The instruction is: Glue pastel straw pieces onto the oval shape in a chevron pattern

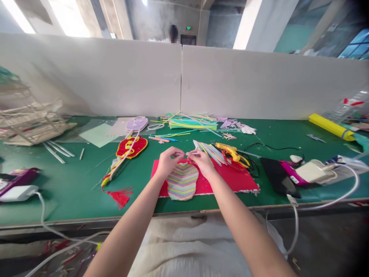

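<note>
My left hand (169, 158) and my right hand (203, 159) meet close together just above the top edge of a striped oval piece (182, 184). Both hands are closed in a pinch on a short, pale pipe cleaner (197, 153), mostly covered by the fingers. The oval has chevron rows in pastel yellow, pink, grey and blue, and lies flat on a red board (230, 179). Beside my right hand, a bundle of cut pastel pipe cleaners (209, 151) rests on the board. A yellow glue gun (233, 153) lies just right of the bundle.
A red and yellow fan-shaped ornament (134, 147) with a red tassel (119, 197) lies left. Long pipe cleaners (193, 123) are piled at the back before a pale partition (115, 77). A black phone (278, 175) and corded chargers sit right; a wire rack (29, 119) stands far left.
</note>
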{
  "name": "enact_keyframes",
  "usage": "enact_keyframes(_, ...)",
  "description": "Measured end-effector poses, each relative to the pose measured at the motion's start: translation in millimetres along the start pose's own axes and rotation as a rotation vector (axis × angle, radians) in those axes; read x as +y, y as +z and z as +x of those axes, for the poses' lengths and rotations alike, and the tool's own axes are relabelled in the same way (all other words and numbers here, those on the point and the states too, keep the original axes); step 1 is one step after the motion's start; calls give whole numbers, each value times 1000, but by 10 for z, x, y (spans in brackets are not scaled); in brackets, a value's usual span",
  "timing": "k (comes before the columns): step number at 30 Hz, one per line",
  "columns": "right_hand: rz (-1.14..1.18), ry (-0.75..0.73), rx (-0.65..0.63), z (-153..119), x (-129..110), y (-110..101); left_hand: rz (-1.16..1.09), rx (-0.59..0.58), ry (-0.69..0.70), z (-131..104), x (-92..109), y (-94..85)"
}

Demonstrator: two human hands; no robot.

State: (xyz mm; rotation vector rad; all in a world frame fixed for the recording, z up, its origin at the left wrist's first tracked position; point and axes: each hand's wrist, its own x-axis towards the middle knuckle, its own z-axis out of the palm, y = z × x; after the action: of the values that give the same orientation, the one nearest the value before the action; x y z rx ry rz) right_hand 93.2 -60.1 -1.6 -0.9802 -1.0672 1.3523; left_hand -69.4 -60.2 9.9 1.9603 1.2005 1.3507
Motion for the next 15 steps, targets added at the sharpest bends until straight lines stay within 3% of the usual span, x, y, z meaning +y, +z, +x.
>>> enact_keyframes(15, 65, 65, -26, -18, -41, 8, -97, -135, -58, 8, 0, -24)
